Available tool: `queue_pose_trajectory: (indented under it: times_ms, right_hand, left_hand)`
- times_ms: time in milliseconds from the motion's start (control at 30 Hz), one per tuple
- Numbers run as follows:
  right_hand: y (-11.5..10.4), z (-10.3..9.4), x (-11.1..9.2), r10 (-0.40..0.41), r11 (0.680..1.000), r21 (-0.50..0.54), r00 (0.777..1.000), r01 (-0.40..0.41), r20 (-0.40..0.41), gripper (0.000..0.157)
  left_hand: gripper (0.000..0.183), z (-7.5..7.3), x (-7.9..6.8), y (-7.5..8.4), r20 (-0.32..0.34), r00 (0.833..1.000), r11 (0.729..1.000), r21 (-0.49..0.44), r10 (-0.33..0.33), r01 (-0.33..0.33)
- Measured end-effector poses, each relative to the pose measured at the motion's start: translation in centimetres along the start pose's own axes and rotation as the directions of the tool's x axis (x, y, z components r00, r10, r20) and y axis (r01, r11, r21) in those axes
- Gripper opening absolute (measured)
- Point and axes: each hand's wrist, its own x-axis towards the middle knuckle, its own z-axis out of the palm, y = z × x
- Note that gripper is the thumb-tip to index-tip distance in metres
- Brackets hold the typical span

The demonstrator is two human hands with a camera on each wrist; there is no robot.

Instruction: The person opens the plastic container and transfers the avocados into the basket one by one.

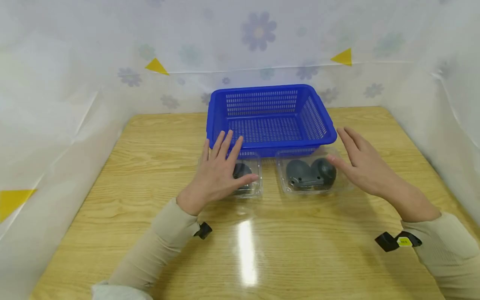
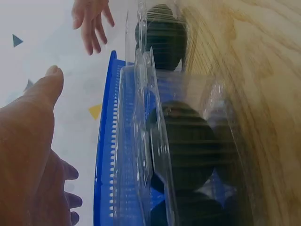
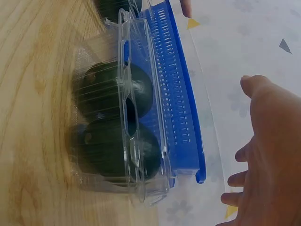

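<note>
My left hand [image 1: 216, 177] is spread flat above the left clear plastic clamshell box [image 1: 256, 189], covering part of it in the head view. Inside are dark green, rounded fruits [image 2: 186, 146] that look like avocados. To the right, my right hand [image 1: 365, 166] hovers by the right end of a second clear clamshell box [image 1: 283, 183], its fingers extended and its thumb over the box corner. Two dark fruits [image 3: 117, 92] lie side by side in that box, under its lid. Neither hand grips anything.
A blue perforated plastic basket [image 1: 270, 143] stands right behind the two boxes, with nothing inside. Everything rests on a wooden table [image 1: 300, 250]. White flower-patterned sheeting [image 1: 225, 41] surrounds the table at the back and sides.
</note>
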Motion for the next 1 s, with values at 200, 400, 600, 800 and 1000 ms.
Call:
queue_pose_trajectory:
  times_ms: [200,400,600,800,1000]
  right_hand:
    - [0.4,-0.1,-0.5,0.03,0.997,0.077,0.999,-0.028,-0.027,0.075]
    - [1.2,0.3,-1.0,0.065,0.989,0.137,0.996,-0.058,-0.053,0.065]
    - [1.9,1.2,-1.4,0.064,0.987,0.151,0.994,-0.051,-0.084,0.059]
    - [2.3,2.0,-1.7,0.087,0.98,0.186,0.992,-0.068,-0.095,0.055]
    - [2.7,2.7,-1.8,0.115,0.968,0.233,0.99,-0.092,-0.084,0.055]
  left_hand:
    - [0.103,0.4,0.6,1.1,0.002,1.0,1.0,-0.005,0.02,-0.02]
    - [0.101,0.8,1.3,2.5,-0.009,0.997,0.997,-0.019,0.072,-0.073]
    - [0.101,1.3,1.8,3.9,-0.016,0.995,0.994,-0.026,0.103,-0.104]
    - [0.102,1.9,2.2,5.4,-0.013,0.99,0.99,0.0,0.142,-0.142]
    - [0.104,2.4,2.6,6.9,0.027,0.984,0.985,-0.016,0.174,-0.173]
